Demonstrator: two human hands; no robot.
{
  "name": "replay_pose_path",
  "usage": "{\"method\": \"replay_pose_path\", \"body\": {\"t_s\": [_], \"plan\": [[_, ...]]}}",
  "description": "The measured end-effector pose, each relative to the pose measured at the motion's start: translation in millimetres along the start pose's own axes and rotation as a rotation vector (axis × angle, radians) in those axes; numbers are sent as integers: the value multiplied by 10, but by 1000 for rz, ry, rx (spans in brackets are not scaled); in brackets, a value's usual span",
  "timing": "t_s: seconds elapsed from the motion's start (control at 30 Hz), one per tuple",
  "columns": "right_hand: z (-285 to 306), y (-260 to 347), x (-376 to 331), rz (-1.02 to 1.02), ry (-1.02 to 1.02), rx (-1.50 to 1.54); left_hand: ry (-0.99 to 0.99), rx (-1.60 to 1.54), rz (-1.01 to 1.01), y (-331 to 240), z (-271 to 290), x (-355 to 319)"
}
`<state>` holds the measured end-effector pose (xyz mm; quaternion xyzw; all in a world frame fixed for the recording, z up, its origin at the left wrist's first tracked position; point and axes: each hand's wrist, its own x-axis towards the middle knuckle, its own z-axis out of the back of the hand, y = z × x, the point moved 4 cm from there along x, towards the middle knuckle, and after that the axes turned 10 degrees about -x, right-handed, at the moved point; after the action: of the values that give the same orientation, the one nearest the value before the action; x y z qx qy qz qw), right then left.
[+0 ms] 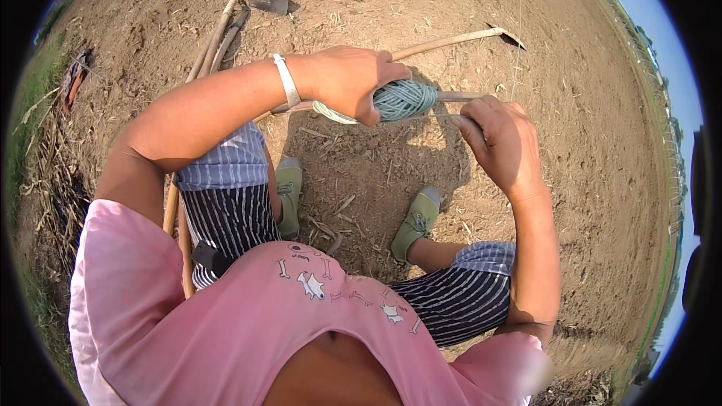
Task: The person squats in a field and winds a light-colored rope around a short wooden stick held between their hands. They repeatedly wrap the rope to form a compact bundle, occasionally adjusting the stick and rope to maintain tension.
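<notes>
Open farm field, outdoors. Bare tilled soil (571, 105) all round, w/ dry straw bits scattered on it. Grass strip (34, 90) at left edge, dry stalks (53, 173) beside it. Hoe (263, 0) & other long wooden-handled tools (218, 37) lie on the dirt. Blue sky (647, 0) at right, strong sun, hard shadows.

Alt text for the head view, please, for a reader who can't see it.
Seen from above, a person's left hand grips a ball of pale blue-green string wound on a stick, while the right hand pinches the strand beside it. Below are green shoes on bare soil, and long-handled hoes lie nearby.
</notes>
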<state>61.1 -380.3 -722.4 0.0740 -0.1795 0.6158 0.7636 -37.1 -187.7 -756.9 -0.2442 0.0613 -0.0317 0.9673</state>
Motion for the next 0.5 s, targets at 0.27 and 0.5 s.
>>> {"method": "replay_pose_path", "body": {"t_s": [0.27,0.5], "plan": [[-374,-321,-206,-383,120,719,-10,-391,-392,-323,-48,-112],[-205,51,39,-446,-30,912,-356,-962,-168,-333,218,21]]}}
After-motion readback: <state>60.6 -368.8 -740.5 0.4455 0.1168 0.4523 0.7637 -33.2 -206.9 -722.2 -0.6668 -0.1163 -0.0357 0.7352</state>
